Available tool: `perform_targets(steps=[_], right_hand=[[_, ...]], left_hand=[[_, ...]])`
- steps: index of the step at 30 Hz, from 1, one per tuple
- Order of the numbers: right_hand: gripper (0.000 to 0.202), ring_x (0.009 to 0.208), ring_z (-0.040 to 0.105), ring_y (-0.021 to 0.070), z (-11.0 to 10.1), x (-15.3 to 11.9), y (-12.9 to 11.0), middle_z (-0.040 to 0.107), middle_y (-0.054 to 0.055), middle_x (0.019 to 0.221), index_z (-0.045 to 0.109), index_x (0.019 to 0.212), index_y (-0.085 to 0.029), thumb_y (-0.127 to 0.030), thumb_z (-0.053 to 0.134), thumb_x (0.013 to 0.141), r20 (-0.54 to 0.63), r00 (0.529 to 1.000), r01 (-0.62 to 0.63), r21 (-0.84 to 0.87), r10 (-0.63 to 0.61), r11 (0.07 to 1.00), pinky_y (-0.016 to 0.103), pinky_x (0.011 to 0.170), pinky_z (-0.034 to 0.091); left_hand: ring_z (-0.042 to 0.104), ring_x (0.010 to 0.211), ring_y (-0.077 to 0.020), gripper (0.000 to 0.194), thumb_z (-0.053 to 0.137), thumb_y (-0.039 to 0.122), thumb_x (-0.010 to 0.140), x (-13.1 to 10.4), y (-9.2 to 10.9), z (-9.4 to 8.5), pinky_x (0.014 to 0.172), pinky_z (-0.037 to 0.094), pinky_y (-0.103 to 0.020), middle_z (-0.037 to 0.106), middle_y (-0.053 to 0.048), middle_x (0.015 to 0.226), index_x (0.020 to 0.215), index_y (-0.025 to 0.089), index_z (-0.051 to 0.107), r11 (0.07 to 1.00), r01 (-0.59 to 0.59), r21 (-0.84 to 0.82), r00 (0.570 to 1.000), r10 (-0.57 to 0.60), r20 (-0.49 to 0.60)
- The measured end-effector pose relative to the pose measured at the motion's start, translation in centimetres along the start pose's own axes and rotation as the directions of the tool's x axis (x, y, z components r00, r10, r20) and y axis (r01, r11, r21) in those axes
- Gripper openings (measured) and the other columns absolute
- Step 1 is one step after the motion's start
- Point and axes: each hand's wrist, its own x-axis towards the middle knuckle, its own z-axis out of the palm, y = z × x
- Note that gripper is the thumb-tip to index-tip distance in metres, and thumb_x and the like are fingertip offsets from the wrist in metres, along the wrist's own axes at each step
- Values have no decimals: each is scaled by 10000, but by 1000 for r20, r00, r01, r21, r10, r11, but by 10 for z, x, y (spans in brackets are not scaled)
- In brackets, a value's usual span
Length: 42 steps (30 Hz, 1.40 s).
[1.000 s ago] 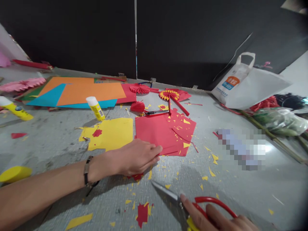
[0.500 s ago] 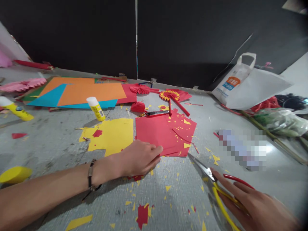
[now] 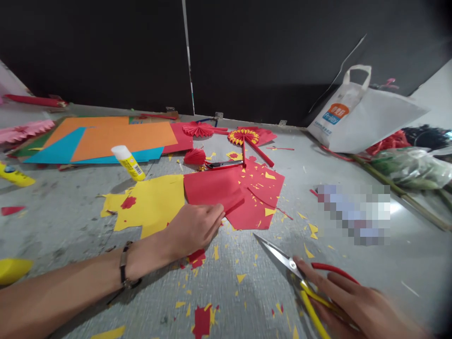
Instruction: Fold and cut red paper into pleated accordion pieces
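My left hand (image 3: pixel 196 228) pinches the near edge of a red sheet (image 3: pixel 212 183), lifting and curling that edge. Beneath and to the right lies another red paper (image 3: pixel 263 188), scattered with yellow scraps. A yellow sheet (image 3: pixel 158 197) with a small red cutout (image 3: pixel 128 202) lies to the left, partly behind the wrist. My right hand (image 3: pixel 348 294) is closed on scissors (image 3: pixel 292 265) with red and yellow handles. Their blades point up and left, nearly together, just short of the red paper and not touching it.
A glue stick (image 3: pixel 129 162) stands tilted left of centre, near orange paper (image 3: pixel 130 139). A cutter (image 3: pixel 226 164) and a folded rosette (image 3: pixel 243 137) lie behind the red sheets. A white bag (image 3: pixel 353 113) sits at back right; paper scraps litter the front.
My left hand has drawn the red sheet's near edge up and left. The right hand and scissors have moved left. The view has shifted slightly.
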Motion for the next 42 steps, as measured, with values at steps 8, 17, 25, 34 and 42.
perform_targets(steps=[8, 17, 25, 34, 42], right_hand=[[501, 703, 806, 196, -3, 21, 8, 816, 81, 1088, 480, 1559, -239, -264, 383, 1068, -32, 999, 7, -89, -10, 996, 257, 530, 647], [603, 743, 813, 229, 4, 14, -3, 794, 87, 1182, 336, 1659, -298, -289, 417, 1062, 46, 999, -21, -19, 22, 1000, 308, 564, 670], [640, 711, 806, 199, -6, 3, -3, 814, 37, 1136, 409, 1626, -375, -203, 464, 1013, 79, 996, 31, 122, -41, 992, 242, 572, 652], [574, 864, 815, 222, 4, 18, -1, 772, 96, 1244, 341, 1657, -310, -323, 407, 1087, 25, 999, -42, 9, 42, 999, 305, 661, 681], [551, 904, 815, 220, -5, 27, -9, 750, 98, 1302, 371, 1647, -302, -348, 388, 1097, -62, 998, -21, 20, 22, 1000, 300, 697, 686]], left_hand=[[653, 832, -207, 330, 398, 136, 1051, 1, 2, -3, 668, 535, -298, 659, -94, 1049, 1316, 188, 588, 991, -123, -49, 992, 122, -27], [521, 1329, -341, 404, 475, 107, 1015, 4, 2, -11, 1069, 510, -532, 492, -174, 1513, 1356, 257, 632, 938, -317, -140, 946, 323, 27], [532, 1324, -354, 406, 479, 134, 1006, 5, 1, -12, 1059, 502, -540, 491, -190, 1525, 1379, 227, 610, 940, -314, -135, 945, 323, 50], [448, 1423, -421, 462, 468, 204, 1025, 4, 2, -11, 1096, 463, -599, 388, -263, 1589, 1480, 163, 537, 960, -269, -79, 959, 274, 67], [396, 1484, -390, 523, 522, 190, 1015, 4, 5, -13, 1129, 424, -550, 296, -179, 1686, 1531, 267, 483, 954, -292, -66, 950, 297, 93]])
